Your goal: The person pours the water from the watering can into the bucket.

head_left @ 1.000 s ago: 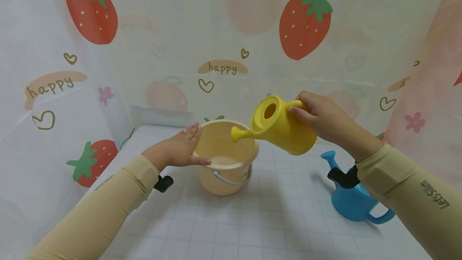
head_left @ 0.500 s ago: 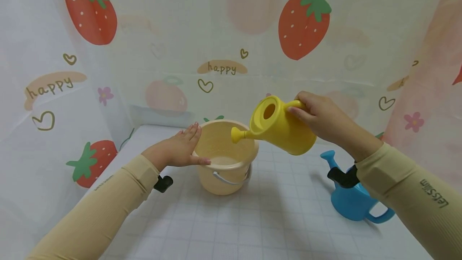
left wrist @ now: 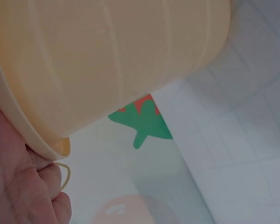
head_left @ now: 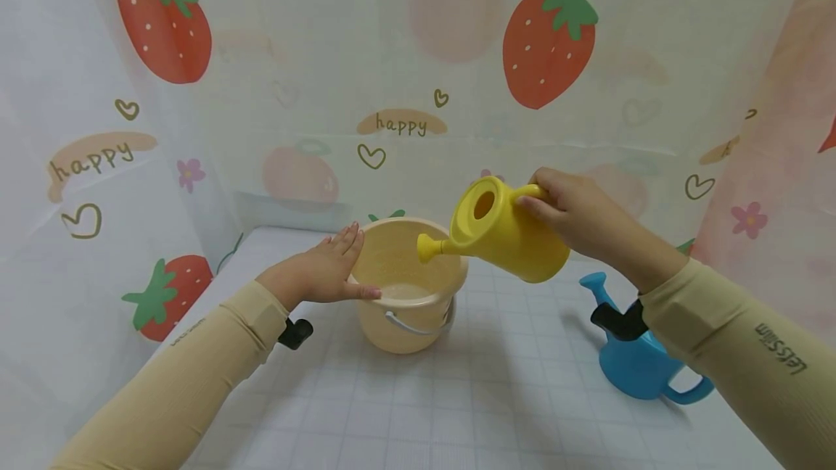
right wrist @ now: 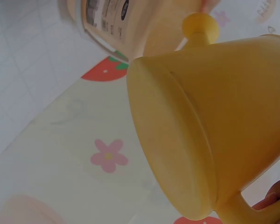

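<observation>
Bucket [head_left: 398, 332], beige plastic, upright on white gridded tabletop [head_left: 392, 415], mid-scene toward the far side. Pale bail handle [head_left: 409, 327] hangs down its near side; right wrist view shows a printed label [right wrist: 109, 14] on its wall, text too small to read. Left hand [head_left: 320, 270] at the bucket's left, fingers straight, thumb lying along the near rim, palm side against the rim per left wrist view; touching, not clasping. Right hand [head_left: 568, 209] grips a yellow watering can [head_left: 525, 245] by its handle, fingers curled round it. Can is off the tabletop, to the right of the bucket, tilted spout-down toward the left; sprinkler head [head_left: 427, 248] at the bucket's opening, round filler hole [head_left: 484, 205] visible on top. Right wrist view also catches the can's flat base [right wrist: 165, 140]. Blue watering can [head_left: 633, 368] stands on the tabletop at right, well apart from the bucket, spout toward far left, handle toward near right, partly hidden by the black wrist device [head_left: 620, 321]. Beige sleeves [head_left: 186, 383] on both arms. Strawberry-print backdrop [head_left: 313, 78] on far and side walls, hearts, pink flowers, "happy" lettering.
</observation>
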### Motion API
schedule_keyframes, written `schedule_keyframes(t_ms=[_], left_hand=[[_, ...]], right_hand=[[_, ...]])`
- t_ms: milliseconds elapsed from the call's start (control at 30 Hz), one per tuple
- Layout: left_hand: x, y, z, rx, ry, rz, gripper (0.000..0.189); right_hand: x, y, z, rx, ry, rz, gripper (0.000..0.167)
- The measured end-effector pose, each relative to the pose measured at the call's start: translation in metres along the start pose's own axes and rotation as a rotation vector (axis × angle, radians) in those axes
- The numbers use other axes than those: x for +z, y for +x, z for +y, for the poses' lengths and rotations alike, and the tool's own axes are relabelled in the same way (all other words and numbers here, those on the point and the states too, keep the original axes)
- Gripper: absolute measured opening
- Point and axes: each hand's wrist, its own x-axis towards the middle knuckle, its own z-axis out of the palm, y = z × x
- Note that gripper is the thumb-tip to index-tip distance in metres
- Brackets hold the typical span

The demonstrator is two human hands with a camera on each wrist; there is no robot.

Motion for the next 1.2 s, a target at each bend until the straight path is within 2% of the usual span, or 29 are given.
schedule_keyframes(t_ms=[533,1200], left_hand=[[-0.0015,-0.0020,0.0017,-0.002,-0.005,-0.006,0.118],[0.0031,0.0024,-0.0023,-0.011,0.005,0.000,0.116]], right_hand=[[-0.0019,0.0012,-0.0019,-0.004,0.008,-0.006,0.028],[0.0004,0.0025,-0.0033,-0.007,-0.001,-0.012,0.028]])
